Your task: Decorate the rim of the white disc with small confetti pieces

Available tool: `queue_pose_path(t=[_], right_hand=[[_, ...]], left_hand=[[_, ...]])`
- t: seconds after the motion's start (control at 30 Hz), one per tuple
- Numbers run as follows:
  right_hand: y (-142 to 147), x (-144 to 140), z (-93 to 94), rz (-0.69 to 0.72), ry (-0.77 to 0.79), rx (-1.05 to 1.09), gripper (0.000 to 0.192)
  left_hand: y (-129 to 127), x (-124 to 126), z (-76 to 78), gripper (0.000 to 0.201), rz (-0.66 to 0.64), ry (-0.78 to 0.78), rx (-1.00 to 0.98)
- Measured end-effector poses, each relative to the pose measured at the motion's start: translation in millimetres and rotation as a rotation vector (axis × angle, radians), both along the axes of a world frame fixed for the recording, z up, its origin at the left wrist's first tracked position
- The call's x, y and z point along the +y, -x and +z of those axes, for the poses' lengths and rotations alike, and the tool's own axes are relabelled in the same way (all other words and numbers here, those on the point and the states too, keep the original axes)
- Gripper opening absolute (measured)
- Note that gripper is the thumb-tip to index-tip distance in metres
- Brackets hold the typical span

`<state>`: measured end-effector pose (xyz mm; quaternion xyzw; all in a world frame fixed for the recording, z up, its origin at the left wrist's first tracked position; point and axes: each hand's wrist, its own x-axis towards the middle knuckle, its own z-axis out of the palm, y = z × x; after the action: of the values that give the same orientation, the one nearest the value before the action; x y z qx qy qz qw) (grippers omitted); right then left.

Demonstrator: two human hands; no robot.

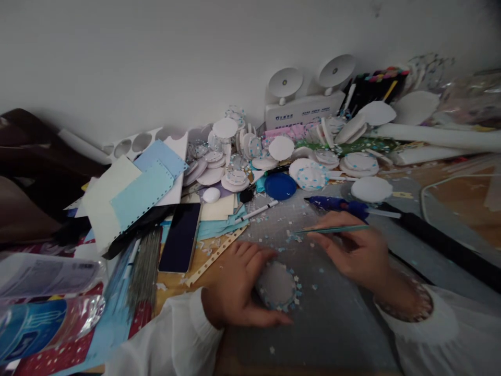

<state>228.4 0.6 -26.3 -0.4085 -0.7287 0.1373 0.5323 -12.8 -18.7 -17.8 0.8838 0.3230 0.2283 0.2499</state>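
Note:
My right hand (352, 250) pinches a pair of thin teal tweezers (332, 229). Their tips point left, just over a loose scatter of tiny pale and blue star-shaped pieces (294, 236) on the grey cutting mat (313, 344). My left hand (242, 287) lies around the left side of a round grey-white disc (277, 284), thumb below it and fingers above, steadying it on the mat. Small blue and white stars line the disc's edge, mostly on the right and bottom. Part of its left edge is hidden by my hand.
A phone (180, 237) and paper sheets (144, 183) lie left; bottles (47, 324) stand nearer. Behind are a blue lid (280, 186), heaped white discs (235, 180) and a white box (303, 110). A blue pointed tool (336, 204) and black rod (442, 237) lie right.

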Motion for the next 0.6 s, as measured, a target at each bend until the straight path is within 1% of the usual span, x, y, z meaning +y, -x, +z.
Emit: queue_pose_path(t=[0.03,0.1,0.17,0.23,0.3,0.43,0.53,0.6], right_hand=[[2,-2,1.4,0.008,-0.025,0.021,0.017],[6,-7,5.5,0.027,-0.072,0.023,0.021],[10,-12,9.9,0.055,-0.096,-0.028,0.024],[12,-16,12.6,0.097,-0.114,-0.091,0.024],[13,-19,11.7,0.152,-0.145,-0.149,0.025],[11,-21,1.3,0.245,-0.183,-0.221,0.032],[11,-22,-4.6,0.266,-0.175,-0.28,0.038],[13,-23,-3.7,0.275,-0.181,-0.289,0.042]], left_hand=[[0,-1,-0.3,0.057,0.033,0.046,-0.049],[-2,-3,-2.3,0.031,0.137,0.142,-0.156],[-5,-3,-5.4,0.019,0.257,0.218,-0.257],[-9,-2,-8.5,0.015,0.329,0.258,-0.33],[-12,0,-11.1,0.013,0.356,0.262,-0.371],[-14,3,-15.0,0.011,0.361,0.225,-0.39],[-14,3,-16.7,0.009,0.368,0.201,-0.393],[-13,3,-17.0,0.011,0.368,0.199,-0.388]])
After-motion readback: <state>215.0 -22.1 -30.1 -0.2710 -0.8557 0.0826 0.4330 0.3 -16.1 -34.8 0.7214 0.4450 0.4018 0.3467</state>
